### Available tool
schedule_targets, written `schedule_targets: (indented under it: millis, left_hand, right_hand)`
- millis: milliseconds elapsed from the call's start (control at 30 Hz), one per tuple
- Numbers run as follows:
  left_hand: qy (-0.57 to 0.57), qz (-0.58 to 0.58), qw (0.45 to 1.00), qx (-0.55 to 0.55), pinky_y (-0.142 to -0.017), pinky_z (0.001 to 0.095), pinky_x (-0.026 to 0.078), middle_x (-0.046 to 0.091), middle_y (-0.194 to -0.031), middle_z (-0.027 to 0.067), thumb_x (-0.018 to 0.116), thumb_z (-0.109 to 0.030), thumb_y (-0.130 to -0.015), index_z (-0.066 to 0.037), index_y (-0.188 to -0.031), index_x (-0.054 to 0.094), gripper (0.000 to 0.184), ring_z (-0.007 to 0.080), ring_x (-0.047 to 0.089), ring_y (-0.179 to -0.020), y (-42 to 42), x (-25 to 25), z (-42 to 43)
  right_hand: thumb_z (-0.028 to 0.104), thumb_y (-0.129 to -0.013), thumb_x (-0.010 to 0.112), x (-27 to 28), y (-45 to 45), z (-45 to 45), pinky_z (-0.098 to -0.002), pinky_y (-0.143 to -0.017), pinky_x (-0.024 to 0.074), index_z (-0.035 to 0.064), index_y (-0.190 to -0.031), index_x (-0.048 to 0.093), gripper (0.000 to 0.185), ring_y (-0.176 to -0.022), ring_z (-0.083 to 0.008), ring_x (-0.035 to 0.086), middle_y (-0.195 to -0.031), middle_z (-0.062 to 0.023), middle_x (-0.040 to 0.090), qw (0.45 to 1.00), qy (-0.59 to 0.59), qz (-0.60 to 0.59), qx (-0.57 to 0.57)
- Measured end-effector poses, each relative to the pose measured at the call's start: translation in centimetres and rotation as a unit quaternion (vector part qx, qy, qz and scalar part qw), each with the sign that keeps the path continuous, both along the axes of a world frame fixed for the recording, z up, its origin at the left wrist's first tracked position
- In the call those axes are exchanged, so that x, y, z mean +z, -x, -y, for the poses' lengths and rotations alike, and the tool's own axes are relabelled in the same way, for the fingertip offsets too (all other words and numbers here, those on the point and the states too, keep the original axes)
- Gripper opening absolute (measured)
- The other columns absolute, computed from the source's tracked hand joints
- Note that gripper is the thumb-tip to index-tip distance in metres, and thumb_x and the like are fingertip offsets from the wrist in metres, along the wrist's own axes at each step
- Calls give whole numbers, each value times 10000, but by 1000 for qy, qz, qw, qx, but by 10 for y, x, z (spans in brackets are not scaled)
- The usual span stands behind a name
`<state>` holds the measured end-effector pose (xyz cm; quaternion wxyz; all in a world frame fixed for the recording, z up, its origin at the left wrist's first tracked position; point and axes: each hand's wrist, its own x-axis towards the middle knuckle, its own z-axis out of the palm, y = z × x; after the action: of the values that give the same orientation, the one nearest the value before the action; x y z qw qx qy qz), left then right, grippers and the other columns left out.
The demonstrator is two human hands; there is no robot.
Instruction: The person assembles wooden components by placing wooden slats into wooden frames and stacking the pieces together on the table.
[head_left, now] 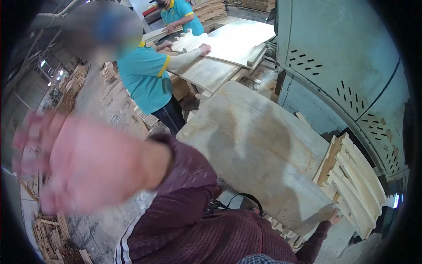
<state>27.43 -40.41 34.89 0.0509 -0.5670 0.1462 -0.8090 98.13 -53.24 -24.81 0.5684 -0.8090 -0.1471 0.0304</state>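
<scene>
Evidently, your right hand (335, 217) is at the wooden slats (357, 182), lower right

You have the slats stacked at the lower right of the frame, along the right-hand end of the broad table (246, 145) that fills the middle. Their long axis runs on a steep slant: the upper ends point up and left toward the foot of the pale green machine (343, 57), the lower ends down and right toward the corner. They look bowed in this wide view, and they lie roughly side by side, with gaps between some of them.

Your right hand is by the left edge of the stack, close to its lower part, at the end of your maroon sleeve. It is small here; you cannot tell from this view how far its fingers are bent, or whether they grip a slat or just touch one.

Your left hand (99, 163) is large and blurred at the left of the frame, well apart from the slats. Its fingers reach toward the left edge, but the blur hides how far they are spread and whether they hold anything.

Ahead of you, upper left of centre, a co-worker in a teal shirt (143, 79) has a hand at a pale board (246, 37). Another person (179, 12) stands beyond, near the top. Heaped wood (50, 235) lies on the floor at lower left.
</scene>
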Motion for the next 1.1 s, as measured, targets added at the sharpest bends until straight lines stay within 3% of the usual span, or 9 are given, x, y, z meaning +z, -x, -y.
schedule_targets:
  millis: [300, 367, 467, 533, 633, 733, 900, 1000, 1100]
  left_hand:
    - [-107, 91, 969, 205, -1002, 423, 382, 532, -1163, 149, 463, -444, -918, -91, -1100, 545, 405, 285, 506, -1125, 208, 9, 6]
    - [-152, -23, 959, -237, -957, 397, 433, 556, -1139, 146, 487, -387, -917, -50, -1083, 558, 383, 286, 559, -1041, 235, 2, 16]
    - [131, -62, 988, -51, -873, 329, 430, 591, -1084, 95, 526, -275, -903, -24, -1119, 566, 333, 220, 556, -955, 247, -24, -56]
    - [359, -142, 914, 127, -818, 283, 428, 613, -1048, 61, 552, -200, -894, -7, -1143, 570, 315, 177, 553, -897, 249, -58, -113]
    - [617, -349, 677, 198, -801, 240, 431, 630, -1106, 77, 631, -202, -854, 21, -1226, 545, 442, 132, 565, -920, 273, -153, -190]
    - [629, -411, 635, 181, -881, 267, 436, 603, -1184, 139, 680, -268, -803, -13, -1216, 568, 498, 190, 576, -1030, 284, -252, -249]
    - [503, -489, 553, 450, -1004, 428, 385, 522, -1289, 173, 693, -355, -759, -45, -1247, 542, 597, 328, 466, -1209, 273, -337, -314]
    - [543, -567, 495, 373, -1015, 449, 361, 478, -1335, 168, 694, -459, -734, -56, -1280, 517, 702, 318, 413, -1257, 254, -371, -327]
    - [528, -662, 455, 275, -1056, 458, 302, 449, -1364, 173, 686, -469, -741, -17, -1337, 432, 790, 320, 375, -1294, 214, -395, -303]
  right_hand:
    - [133, -824, 651, 95, 403, -65, -396, -1068, 319, 25, -1449, 245, 753, -1330, -305, 338, -1454, -193, 323, 961, 9, 95, 261]
    - [151, -822, 662, 110, 461, -76, -398, -1081, 297, 18, -1443, 252, 756, -1337, -315, 327, -1445, -191, 335, 952, -57, 40, 298]
    - [178, -815, 682, 123, 516, -78, -402, -1101, 260, 13, -1437, 255, 772, -1348, -328, 307, -1441, -196, 337, 945, 36, 92, 312]
    - [223, -814, 692, 154, 559, -85, -401, -1111, 236, 8, -1429, 265, 779, -1354, -331, 292, -1440, -200, 334, 931, 59, 66, 354]
    - [239, -806, 700, 177, 604, -93, -422, -1111, 232, 29, -1432, 271, 787, -1365, -351, 261, -1462, -212, 287, 926, 59, 79, 365]
    - [336, -788, 705, 205, 643, -103, -482, -1094, 239, 108, -1449, 283, 817, -1379, -365, 217, -1492, -232, 200, 906, 52, 170, 383]
    - [417, -771, 690, 228, 674, -105, -526, -1117, 155, 141, -1452, 292, 836, -1391, -424, 140, -1519, -233, 101, 879, 167, 228, 383]
    - [373, -756, 664, 207, 655, -86, -625, -1098, 41, 238, -1454, 296, 800, -1420, -395, 64, -1552, -151, 66, 792, 462, 275, 289]
    - [328, -751, 643, 211, 597, -44, -603, -1109, 79, 229, -1461, 276, 806, -1422, -384, 74, -1548, -146, 100, 717, 539, 393, 201]
